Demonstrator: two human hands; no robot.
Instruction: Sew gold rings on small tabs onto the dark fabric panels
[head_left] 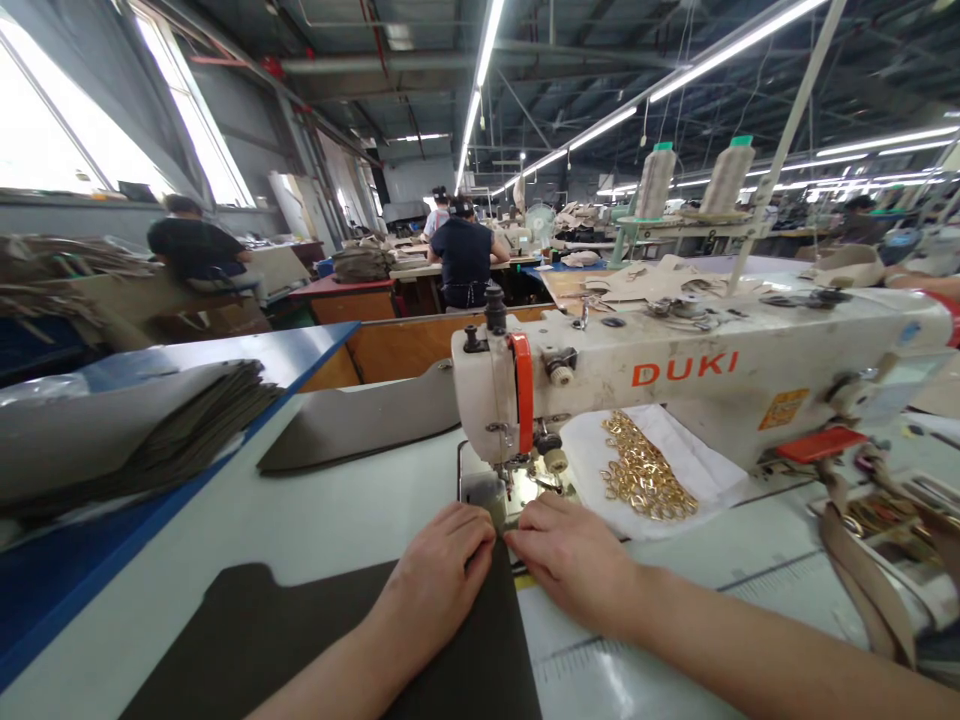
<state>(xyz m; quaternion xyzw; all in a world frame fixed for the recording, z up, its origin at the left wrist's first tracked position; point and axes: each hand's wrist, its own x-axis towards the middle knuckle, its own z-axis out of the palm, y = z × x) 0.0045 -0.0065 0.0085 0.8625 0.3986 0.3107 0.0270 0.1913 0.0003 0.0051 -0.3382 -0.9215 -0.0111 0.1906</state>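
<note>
Flat, unclenched grip on both sides: left hand (pixel 439 575) pressing palm-down on the dark panel (pixel 315 640), right hand (pixel 574 560) beside it, fingertips pinching nothing, steadying the panel's far edge just short of the presser foot (pixel 525 470). Apparently feeding that edge up to the needle; calls next for even, gentle forward pressure. Forearms angled inward over the desk (pixel 315 520). Beyond, DUKI machine (pixel 686 370), gold rings (pixel 645 470) on white cloth.

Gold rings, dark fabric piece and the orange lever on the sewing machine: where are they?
gold rings (pixel 646 472), head view, middle of the heap on the white cloth.
dark fabric piece (pixel 262 630), head view, bare part left of the left hand.
orange lever (pixel 523 388), head view, middle of its upright strip.
</note>
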